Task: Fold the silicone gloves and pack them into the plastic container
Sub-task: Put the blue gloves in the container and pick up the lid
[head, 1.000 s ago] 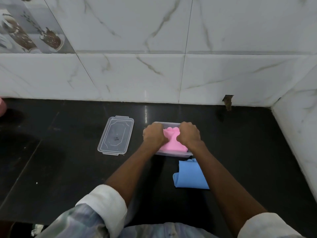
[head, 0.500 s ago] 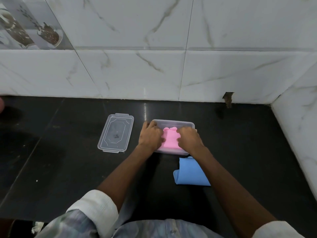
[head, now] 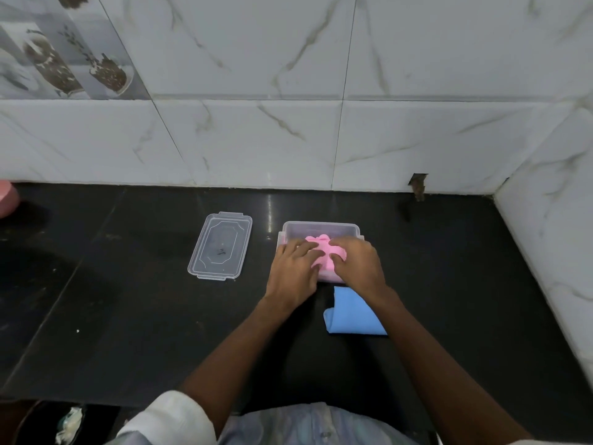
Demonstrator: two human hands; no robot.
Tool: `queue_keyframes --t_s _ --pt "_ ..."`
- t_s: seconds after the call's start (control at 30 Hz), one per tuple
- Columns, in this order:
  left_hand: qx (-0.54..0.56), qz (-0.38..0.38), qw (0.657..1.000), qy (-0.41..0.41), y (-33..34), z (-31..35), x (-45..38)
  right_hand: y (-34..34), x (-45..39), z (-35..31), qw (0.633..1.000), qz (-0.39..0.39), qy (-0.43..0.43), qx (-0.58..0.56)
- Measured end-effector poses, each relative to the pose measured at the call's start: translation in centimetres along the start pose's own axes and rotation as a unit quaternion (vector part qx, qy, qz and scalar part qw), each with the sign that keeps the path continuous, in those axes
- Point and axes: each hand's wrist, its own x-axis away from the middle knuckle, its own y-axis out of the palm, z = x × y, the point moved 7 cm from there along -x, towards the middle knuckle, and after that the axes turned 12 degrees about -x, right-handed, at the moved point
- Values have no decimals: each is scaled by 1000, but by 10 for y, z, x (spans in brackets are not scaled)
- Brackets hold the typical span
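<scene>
A clear plastic container stands on the black counter with a folded pink silicone glove inside it. My left hand lies on the glove's left side with its fingers on the pink silicone. My right hand covers the glove's right side, fingertips curled onto it. Both hands hide most of the glove and the container's near rim. A folded blue silicone glove lies flat on the counter just in front of the container, partly under my right forearm.
The container's clear lid lies on the counter to the left of the container. A marble-tiled wall runs along the back, and a side wall closes off the right. A pink object shows at the far left edge.
The pink glove has gone down from above the rim into the container. My fists have loosened, and both hands now lie lower and flatter on it.
</scene>
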Motion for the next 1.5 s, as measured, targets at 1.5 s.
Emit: queue_keyframes --t_s 1.5 --pt "459 -107 840 -267 -19 -38 23 -23 45 15 843 15 201 -499"
